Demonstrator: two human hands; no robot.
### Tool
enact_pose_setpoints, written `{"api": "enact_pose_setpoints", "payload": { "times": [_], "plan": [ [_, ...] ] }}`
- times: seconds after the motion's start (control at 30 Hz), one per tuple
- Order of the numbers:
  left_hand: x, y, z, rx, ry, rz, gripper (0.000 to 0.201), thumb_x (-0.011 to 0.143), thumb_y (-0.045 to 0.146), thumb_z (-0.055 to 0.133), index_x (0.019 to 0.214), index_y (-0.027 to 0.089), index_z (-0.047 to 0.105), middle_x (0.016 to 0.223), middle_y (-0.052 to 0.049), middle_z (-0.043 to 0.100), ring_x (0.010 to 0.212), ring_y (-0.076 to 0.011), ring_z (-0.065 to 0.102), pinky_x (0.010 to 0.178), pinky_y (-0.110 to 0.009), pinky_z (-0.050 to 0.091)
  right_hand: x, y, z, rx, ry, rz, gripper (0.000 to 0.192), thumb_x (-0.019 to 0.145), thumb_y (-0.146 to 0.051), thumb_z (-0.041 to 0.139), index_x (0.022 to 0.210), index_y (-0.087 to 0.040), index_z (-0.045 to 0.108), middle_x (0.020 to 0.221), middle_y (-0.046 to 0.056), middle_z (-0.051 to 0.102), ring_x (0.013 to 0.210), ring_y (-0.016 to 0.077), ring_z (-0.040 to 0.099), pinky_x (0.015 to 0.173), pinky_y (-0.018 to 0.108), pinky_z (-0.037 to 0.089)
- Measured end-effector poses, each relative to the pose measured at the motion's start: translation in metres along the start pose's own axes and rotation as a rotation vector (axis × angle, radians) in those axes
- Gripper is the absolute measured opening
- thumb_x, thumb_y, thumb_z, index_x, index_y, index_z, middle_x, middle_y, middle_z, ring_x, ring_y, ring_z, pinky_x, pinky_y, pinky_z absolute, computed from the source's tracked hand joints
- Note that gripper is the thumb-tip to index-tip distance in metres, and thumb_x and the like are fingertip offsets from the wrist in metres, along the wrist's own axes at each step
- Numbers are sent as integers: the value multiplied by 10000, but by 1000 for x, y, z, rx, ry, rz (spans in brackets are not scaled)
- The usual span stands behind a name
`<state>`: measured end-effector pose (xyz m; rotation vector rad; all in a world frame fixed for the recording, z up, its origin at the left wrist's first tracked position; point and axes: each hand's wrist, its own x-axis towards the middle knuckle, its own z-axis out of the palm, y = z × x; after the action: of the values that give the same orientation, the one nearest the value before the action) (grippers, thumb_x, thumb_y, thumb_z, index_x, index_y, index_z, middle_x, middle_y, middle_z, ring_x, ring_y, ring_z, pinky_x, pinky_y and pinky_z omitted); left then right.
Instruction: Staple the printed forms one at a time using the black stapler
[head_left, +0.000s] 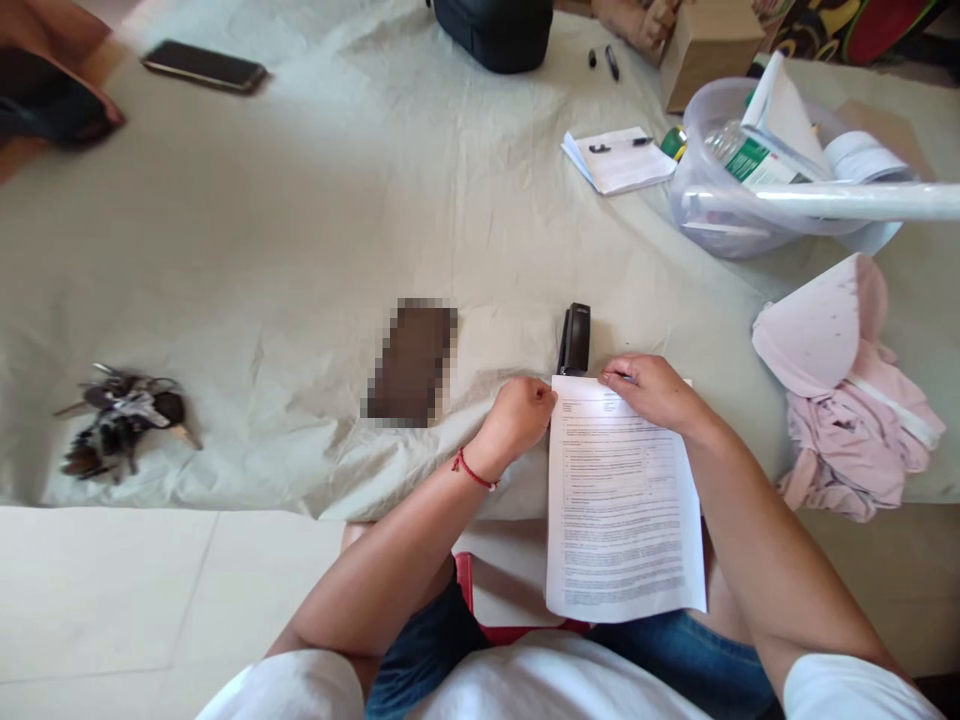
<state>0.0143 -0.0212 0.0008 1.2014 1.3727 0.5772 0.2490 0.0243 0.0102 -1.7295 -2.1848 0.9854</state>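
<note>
While printed sheet (622, 500) lies over cloth edge and lap, left hand (517, 415) curls into loose fist at top-left corner; right hand (652, 390) presses flat on top edge. Black stapler (575, 338) just beyond corner.

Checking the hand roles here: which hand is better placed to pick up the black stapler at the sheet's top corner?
The left hand, probably. It sits curled at the printed sheet's top-left corner, right below the stapler. The right hand lies flat on the sheet's top edge, pinning it.
</note>
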Motion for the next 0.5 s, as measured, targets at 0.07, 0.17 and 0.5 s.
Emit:
{"api": "enact_pose_setpoints", "payload": {
  "times": [0.07,0.17,0.5],
  "plan": [
    [0,0,0,-4,1,0,368,898,189,544,587,248,356,588,34,351,597,-140,308,623,-352,201,2,0,0,8,-7,6,277,996,-329,586,779,-233,728,789,18,751,744,205,673,700,327,492],
    [0,0,1,1,8,-14,379,901,168,545,587,244,348,583,35,362,596,-139,322,625,-351,211,3,1,-1,17,8,16,270,993,-353,597,799,-231,740,811,21,759,762,207,677,729,334,502],
    [0,0,-1,77,12,-29,390,856,91,528,573,241,306,612,42,293,630,-133,264,636,-365,172,8,-7,-8,-24,-99,-35,246,980,-296,608,777,-237,735,826,28,787,767,214,713,708,330,502]
  ]
}}
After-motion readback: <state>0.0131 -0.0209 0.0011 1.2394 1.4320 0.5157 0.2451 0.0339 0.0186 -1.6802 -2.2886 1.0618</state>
